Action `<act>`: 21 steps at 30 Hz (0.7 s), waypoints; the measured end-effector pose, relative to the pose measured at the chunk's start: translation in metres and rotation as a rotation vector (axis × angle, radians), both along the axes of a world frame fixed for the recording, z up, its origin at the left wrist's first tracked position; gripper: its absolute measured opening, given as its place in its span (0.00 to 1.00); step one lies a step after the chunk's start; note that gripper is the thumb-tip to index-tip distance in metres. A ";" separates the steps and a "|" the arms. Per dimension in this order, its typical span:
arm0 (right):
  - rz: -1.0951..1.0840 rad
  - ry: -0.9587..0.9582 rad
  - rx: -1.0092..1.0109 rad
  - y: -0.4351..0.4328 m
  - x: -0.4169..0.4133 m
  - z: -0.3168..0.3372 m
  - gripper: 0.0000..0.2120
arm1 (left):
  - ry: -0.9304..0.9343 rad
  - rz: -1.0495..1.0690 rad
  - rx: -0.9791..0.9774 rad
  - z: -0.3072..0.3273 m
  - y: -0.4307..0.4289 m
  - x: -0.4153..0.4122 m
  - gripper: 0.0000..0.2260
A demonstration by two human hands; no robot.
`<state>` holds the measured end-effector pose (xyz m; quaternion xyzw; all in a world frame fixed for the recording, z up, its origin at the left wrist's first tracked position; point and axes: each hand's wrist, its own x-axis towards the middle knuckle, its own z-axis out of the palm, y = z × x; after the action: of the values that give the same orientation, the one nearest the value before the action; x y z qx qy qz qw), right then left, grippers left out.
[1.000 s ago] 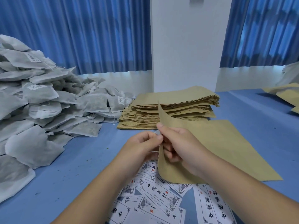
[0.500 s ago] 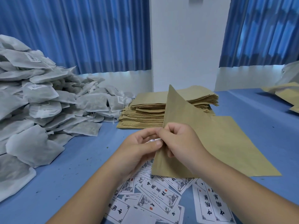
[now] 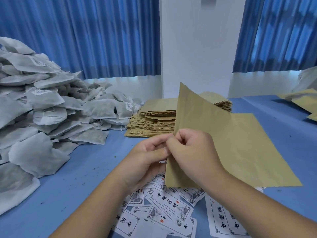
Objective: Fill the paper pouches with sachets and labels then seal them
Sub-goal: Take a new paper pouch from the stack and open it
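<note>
**A:** Kraft paper, thin, one pouch [image 3: 236, 145] partly raised off the blue tabletop [image 3: 82, 172]. What is the state of the grips?

**B:** Both are clamped on the pouch. The right grip [image 3: 192, 152] pinches its near edge between thumb and curled fingers. The left grip [image 3: 149, 157] meets it from the other side on the same edge, and the two touch. The sheet fans up and away beyond the right grip.

**A:** Which step is this, as a judgement?

**B:** Opening the mouth, parting the two layers so the contents can go in. No gap shows between the layers, so I cannot tell whether they have separated.

**A:** Method note?

**B:** Roll thumb against forefinger in opposite directions to shear the layers apart rather than tugging. Paper this light probably creases or tears under a pull. Keep the pinch close to the edge. Once the mouth gapes, one grip can hold it while the other fetches.

**A:** Where are the supplies?

**B:** The sachets [image 3: 51, 109] are heaped well left of the left grip. The labels [image 3: 171, 212] are scattered just beneath both grips, on the near side. The spare stack [image 3: 154, 122] is just beyond them.

**A:** Any caveat?

**B:** There is a white sliver under the left grip, too small to tell whether it is a held label.
</note>
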<state>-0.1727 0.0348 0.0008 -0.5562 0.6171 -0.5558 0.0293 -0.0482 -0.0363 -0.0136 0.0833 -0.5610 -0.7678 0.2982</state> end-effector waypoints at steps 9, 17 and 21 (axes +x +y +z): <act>0.105 0.491 0.088 -0.026 -0.001 0.050 0.15 | 0.335 0.067 0.233 0.011 -0.002 -0.006 0.25; 0.328 0.794 0.129 -0.076 0.008 0.056 0.16 | 0.516 0.235 0.514 0.013 -0.012 0.000 0.10; 0.353 0.758 0.168 -0.089 0.004 0.039 0.05 | 0.360 0.358 0.483 0.006 -0.024 -0.002 0.13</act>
<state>-0.1684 -0.0547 0.0399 -0.8140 0.5227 -0.2463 -0.0599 -0.0497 -0.0603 -0.0075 0.1117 -0.2779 -0.8163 0.4940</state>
